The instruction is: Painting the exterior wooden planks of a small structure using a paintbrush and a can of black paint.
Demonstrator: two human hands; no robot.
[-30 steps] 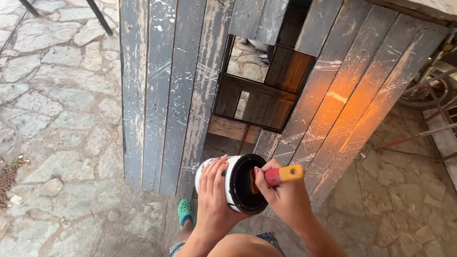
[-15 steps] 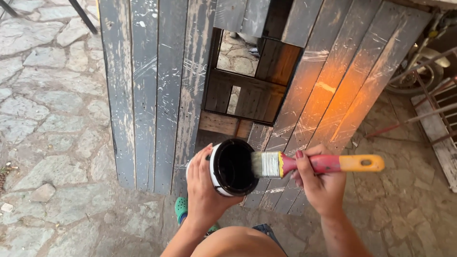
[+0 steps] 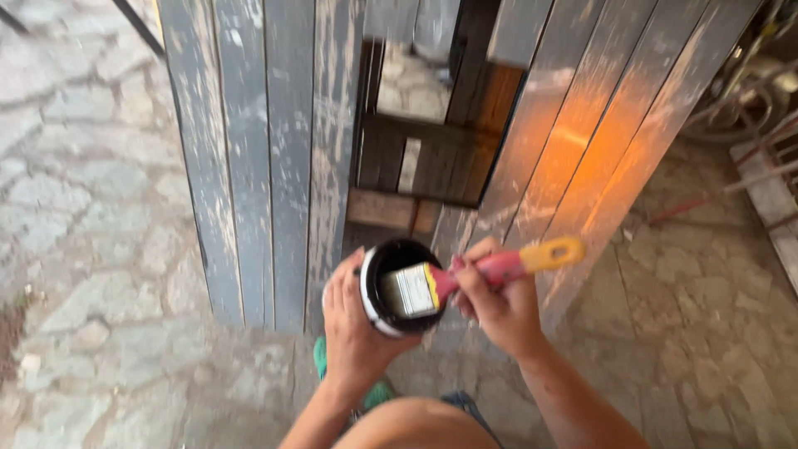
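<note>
Your right-hand fingers [image 3: 478,278] are pinched around the red neck of the flat paintbrush with the red and yellow handle [image 3: 499,268], thumb on the near side, so the yellow end sticks out to the right and the bristle head points left into the can. That grip close to the metal ferrule probably gives you fine control over how the bristles sit. Your right hand [image 3: 497,308] sits just right of the can, touching or nearly touching its rim; I can't tell which.

Your left-hand fingers [image 3: 339,287] are curled and pressed against the left wall of the small round white can with the black inside [image 3: 391,287], wrapping it from below and tilting the mouth up toward you, which looks like it keeps the opening steady under the brush. Your left hand [image 3: 353,333] carries the whole weight, so the can hangs in the air, not resting on anything.

Going outward: right behind the can stands the weathered grey plank panel [image 3: 249,150], slanted, with a square opening in the middle and an orange patch of light on the right boards. Under you there's a green sandal [image 3: 320,362] peeking out, and the pale stone paving [image 3: 91,233] spreads left and right.
</note>
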